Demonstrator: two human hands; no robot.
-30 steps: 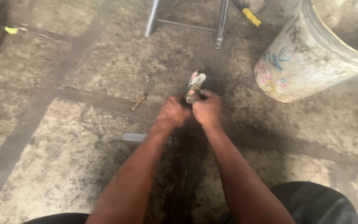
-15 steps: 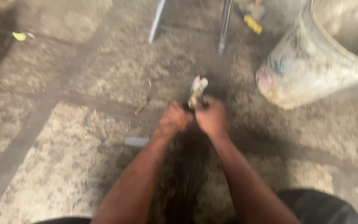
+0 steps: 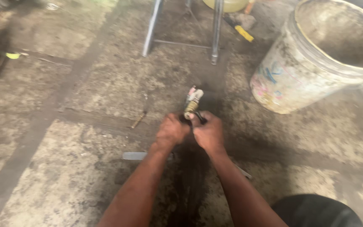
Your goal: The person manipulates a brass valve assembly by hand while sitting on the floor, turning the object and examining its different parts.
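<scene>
Both hands, left hand [image 3: 172, 132] and right hand [image 3: 208, 132], closed around base of small brass-tipped fitting [image 3: 192, 103] | fitting left of dirty white bucket [image 3: 316, 63], above stained floor | long axis runs away from person, tip far | risk: oily grip slips, fitting drops.

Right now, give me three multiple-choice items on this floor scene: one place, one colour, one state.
1. Where does the bucket stand relative to the hands?
A. upper right
B. lower left
C. directly between the arms

2. What colour is the tool handle lying by the metal legs?
A. red
B. yellow
C. blue

3. How is the small brass-tipped part held?
A. lying loose on the floor
B. in the left hand only
C. gripped by left hand and right hand together

Answers: 1 A, it sits at the frame's upper right; 2 B, the handle is yellow; 3 C, both hands close around its base.
</scene>
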